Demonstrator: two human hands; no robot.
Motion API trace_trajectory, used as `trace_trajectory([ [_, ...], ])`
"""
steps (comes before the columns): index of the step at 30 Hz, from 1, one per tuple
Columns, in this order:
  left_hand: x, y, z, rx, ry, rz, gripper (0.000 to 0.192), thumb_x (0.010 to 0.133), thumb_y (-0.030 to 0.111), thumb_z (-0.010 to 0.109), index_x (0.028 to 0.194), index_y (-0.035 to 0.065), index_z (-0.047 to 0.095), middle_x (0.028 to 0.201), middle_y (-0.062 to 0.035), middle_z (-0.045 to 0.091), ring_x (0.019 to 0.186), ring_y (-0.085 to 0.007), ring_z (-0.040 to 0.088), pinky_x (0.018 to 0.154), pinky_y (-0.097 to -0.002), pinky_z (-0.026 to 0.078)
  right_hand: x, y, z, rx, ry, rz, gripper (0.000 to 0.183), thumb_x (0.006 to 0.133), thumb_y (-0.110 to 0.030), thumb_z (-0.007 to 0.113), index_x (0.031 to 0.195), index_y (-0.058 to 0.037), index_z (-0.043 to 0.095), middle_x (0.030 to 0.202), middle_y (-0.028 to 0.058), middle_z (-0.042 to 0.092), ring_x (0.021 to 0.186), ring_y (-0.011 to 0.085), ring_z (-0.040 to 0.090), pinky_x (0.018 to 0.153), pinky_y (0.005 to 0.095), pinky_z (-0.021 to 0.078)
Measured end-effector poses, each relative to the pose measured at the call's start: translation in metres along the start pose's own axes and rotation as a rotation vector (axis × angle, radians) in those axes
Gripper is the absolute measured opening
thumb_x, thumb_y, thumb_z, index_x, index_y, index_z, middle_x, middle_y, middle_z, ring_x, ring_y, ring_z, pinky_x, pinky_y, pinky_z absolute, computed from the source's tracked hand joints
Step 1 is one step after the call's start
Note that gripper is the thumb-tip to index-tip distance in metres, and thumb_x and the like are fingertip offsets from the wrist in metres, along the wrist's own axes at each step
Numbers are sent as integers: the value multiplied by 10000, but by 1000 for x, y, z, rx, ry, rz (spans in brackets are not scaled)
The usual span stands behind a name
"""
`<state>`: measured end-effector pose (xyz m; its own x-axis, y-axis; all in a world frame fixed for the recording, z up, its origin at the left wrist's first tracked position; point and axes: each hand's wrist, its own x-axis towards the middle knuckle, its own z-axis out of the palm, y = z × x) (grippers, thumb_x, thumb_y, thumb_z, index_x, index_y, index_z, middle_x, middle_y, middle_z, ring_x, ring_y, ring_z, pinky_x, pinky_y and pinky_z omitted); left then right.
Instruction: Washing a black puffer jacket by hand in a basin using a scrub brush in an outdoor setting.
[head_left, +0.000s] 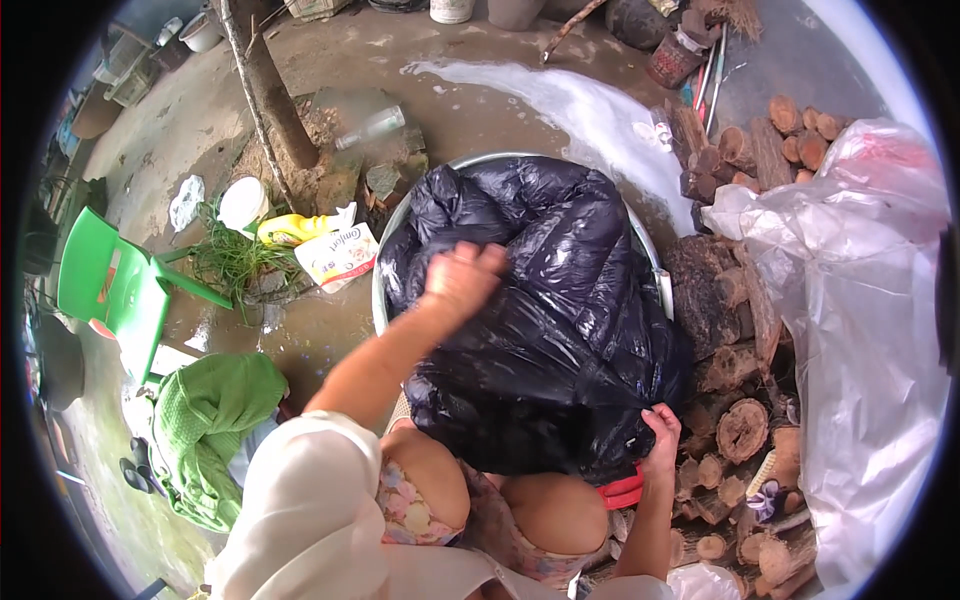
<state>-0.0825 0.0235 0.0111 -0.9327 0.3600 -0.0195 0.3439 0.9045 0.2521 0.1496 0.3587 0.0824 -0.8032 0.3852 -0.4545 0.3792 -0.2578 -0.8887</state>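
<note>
A shiny black padded garment (555, 262), wet-looking and bunched up, fills a round metal tub (381, 262) in front of my knees. Its near side spills over the tub's front rim and hides it. My right hand (661, 433) pinches the garment's edge at the near right and pulls the fabric into folds. Over the left part of the garment is my left hand (465, 277), blurred, its fingers loosely bent and apart with nothing seen in them. Whether it touches the fabric cannot be told. Below my right hand a red object (624, 491) shows partly.
Stacked logs (741, 431) and a clear plastic sheet (862, 315) crowd the right. Left stand a green plastic chair (112, 277), a green knitted garment (217, 427), a yellow bottle (292, 229) and a Comfort packet (337, 259). White foam (570, 105) lies beyond the tub, near a tree trunk (277, 97).
</note>
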Motion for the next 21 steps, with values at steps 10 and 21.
trace_trajectory([
  [10,-73,-54,68,-954,-60,-144,625,975,433,481,1487,118,310,1496,-174,342,1308,-315,451,1087,-355,352,66,-20,199,-635,-456,-655,418,792,33,586,1207,-21,568,1197,179,592,1154,305,562,1010,364,424],
  [21,-17,-90,-28,-397,67,-384,752,886,415,625,1500,218,238,1364,-238,429,1131,-475,525,920,-511,476,34,-4,176,-1215,-976,-744,157,748,-41,555,868,-98,638,845,92,533,839,297,599,698,419,493],
])
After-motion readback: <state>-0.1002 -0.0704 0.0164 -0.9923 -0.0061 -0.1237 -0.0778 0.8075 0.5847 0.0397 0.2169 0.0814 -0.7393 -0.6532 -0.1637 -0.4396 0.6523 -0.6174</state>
